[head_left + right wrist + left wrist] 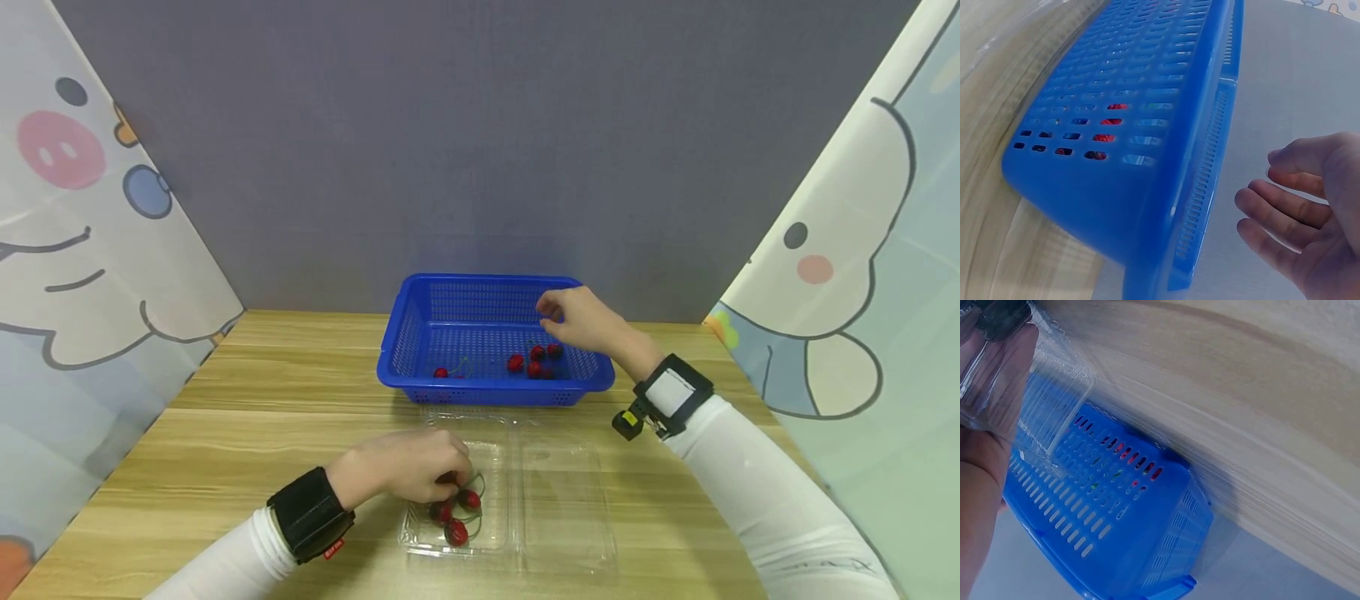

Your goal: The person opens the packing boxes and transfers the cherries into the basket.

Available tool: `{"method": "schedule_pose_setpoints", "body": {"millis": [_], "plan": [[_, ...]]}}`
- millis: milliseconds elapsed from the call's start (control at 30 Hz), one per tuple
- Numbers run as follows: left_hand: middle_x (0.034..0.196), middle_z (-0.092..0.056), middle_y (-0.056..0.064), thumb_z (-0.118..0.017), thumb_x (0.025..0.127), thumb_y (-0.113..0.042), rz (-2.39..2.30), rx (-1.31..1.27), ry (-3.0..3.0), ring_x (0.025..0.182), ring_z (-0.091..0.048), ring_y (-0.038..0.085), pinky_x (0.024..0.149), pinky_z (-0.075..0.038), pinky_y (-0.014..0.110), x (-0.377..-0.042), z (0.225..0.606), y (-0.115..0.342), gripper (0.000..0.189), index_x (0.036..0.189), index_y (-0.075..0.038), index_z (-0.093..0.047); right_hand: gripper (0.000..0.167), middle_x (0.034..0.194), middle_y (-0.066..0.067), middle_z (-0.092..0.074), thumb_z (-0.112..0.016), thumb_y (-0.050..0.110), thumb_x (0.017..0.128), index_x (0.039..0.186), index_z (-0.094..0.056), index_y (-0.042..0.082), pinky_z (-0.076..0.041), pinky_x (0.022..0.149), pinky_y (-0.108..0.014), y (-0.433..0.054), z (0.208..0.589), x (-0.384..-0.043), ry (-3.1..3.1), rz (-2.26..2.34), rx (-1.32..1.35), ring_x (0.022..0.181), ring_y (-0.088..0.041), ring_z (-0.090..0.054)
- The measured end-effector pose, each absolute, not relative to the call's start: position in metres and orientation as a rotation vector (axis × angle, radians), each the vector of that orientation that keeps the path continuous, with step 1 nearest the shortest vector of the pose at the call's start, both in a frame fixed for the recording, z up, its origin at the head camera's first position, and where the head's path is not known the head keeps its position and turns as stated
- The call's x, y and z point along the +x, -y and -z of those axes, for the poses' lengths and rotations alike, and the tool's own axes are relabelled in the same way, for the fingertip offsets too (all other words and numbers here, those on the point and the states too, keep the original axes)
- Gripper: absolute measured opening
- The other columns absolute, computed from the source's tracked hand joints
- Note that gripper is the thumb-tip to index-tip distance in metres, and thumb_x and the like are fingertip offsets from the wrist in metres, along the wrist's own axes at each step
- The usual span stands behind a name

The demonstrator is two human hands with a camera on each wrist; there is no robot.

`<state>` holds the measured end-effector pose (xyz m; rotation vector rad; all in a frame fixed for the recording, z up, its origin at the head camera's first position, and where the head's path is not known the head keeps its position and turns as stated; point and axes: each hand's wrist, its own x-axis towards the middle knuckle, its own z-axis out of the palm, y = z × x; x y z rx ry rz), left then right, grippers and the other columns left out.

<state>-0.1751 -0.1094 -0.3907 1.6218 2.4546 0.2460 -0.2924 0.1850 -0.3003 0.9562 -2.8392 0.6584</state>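
Observation:
My left hand (427,465) reaches into the left half of a clear plastic clamshell box (491,546), fingers bent down at several red cherries (456,532) with green stems. Something dark shows between its thumb and fingers; whether they pinch a cherry, I cannot tell. In the left wrist view, the box's clear wall (1063,419) covers part of that hand. My right hand (581,319) hovers over the right side of a blue plastic basket (495,385), its fingers loosely curved with nothing between them. More cherries (534,369) lie on the basket floor below it, others at the front left.
The box's clear lid (566,508) lies folded open to the right on the wooden table (300,400). Directly behind the box stands the basket, close to a grey back panel (480,150). Cartoon-printed panels (847,250) slant in along both sides.

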Motion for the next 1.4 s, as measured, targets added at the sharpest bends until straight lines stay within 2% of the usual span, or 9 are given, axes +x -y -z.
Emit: {"method": "schedule_pose_setpoints", "body": {"millis": [900,1400], "plan": [[0.083,-0.058,-0.014,-0.073,0.09,-0.009,-0.314,1.621,-2.462,0.074,-0.052,-0.003,0.066,-0.043,0.007,-0.178,0.389,0.111,0.012,0.083,-0.017,-0.069,0.016,0.099,-0.008,-0.073,-0.069,0.008,0.096,0.11,-0.072,0.0,-0.058,0.079,-0.039,-0.186,0.308,-0.28,2.816,-0.615,1.029,0.088,-0.02,-0.068],[0.083,-0.057,-0.014,-0.073,0.091,-0.008,-0.36,1.682,-2.486,0.074,-0.053,-0.002,0.069,-0.044,0.007,-0.177,0.381,0.117,0.011,0.085,-0.016,-0.07,0.016,0.102,-0.008,-0.073,-0.069,0.008,0.096,0.109,-0.073,0.0,-0.058,0.081,-0.041,-0.186,0.311,-0.271,2.744,-0.589,1.127,0.091,-0.022,-0.069]]}}
